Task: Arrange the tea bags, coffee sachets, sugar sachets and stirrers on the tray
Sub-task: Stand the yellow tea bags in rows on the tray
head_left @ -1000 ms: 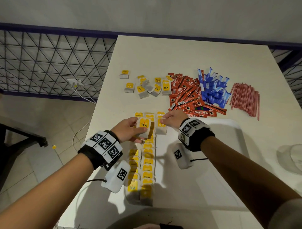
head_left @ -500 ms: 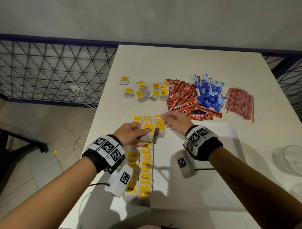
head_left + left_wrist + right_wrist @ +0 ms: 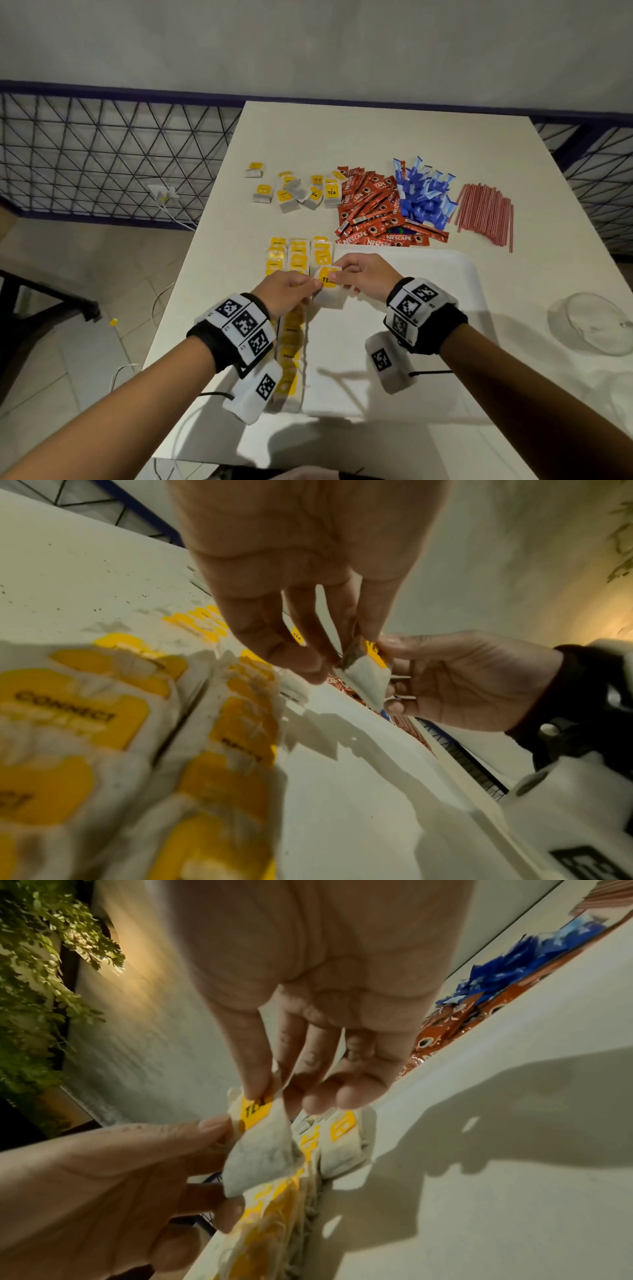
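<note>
Both hands hold one white tea bag (image 3: 330, 291) with a yellow TEA tag above the white tray (image 3: 428, 274). My left hand (image 3: 291, 291) pinches the tea bag (image 3: 363, 680) at its left side. My right hand (image 3: 359, 277) pinches the tea bag (image 3: 260, 1150) at its tagged top. Rows of tea bags (image 3: 294, 260) lie along the tray's left side, beneath my left wrist. Loose tea bags (image 3: 294, 193), red coffee sachets (image 3: 373, 209), blue sugar sachets (image 3: 424, 195) and red stirrers (image 3: 486, 214) lie on the table beyond the tray.
The white table (image 3: 376, 137) ends at a wall behind and drops off on the left beside a metal grid fence (image 3: 102, 154). A clear round container (image 3: 592, 322) sits at the right. The tray's right half is bare.
My right hand drew back from the far row and joined the left on the tea bag. The bag shifted right, over the third row.
</note>
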`<action>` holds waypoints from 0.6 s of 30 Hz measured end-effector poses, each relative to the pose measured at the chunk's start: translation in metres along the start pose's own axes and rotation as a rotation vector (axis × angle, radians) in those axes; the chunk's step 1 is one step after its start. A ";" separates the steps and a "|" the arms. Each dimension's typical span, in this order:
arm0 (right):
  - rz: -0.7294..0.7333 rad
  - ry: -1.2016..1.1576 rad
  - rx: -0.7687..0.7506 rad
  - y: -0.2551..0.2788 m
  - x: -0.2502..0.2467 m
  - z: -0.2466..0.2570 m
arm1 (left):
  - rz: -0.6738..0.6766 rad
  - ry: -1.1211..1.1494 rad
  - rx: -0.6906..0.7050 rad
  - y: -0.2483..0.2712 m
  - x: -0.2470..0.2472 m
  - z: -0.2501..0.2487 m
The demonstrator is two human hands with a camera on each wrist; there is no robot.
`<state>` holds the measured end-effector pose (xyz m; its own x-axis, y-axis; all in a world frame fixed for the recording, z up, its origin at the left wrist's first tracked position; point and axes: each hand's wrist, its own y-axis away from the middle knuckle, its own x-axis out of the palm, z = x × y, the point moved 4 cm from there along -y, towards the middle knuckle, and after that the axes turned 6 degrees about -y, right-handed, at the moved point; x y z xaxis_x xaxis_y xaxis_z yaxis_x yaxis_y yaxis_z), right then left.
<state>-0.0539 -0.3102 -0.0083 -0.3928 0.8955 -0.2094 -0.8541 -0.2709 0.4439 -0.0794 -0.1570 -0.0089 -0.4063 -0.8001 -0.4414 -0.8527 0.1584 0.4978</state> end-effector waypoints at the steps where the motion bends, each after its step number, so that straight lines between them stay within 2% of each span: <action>1: 0.001 0.013 0.004 0.000 -0.001 -0.003 | -0.010 -0.060 -0.002 0.001 0.001 0.000; 4: 0.009 0.047 0.020 -0.003 -0.002 -0.010 | -0.034 -0.221 -0.025 0.007 0.001 -0.002; 9: 0.010 0.099 0.062 -0.016 0.000 -0.018 | -0.084 -0.310 -0.073 0.013 -0.008 0.003; 14: 0.066 0.134 0.121 -0.028 0.009 -0.015 | -0.092 -0.218 -0.056 0.008 -0.020 0.011; 18: -0.010 0.131 0.122 -0.038 0.007 -0.013 | -0.095 -0.181 -0.040 -0.001 -0.031 0.017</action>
<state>-0.0283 -0.2976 -0.0380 -0.4324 0.8420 -0.3225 -0.8134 -0.2100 0.5424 -0.0712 -0.1225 -0.0085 -0.3801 -0.6930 -0.6126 -0.8778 0.0614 0.4752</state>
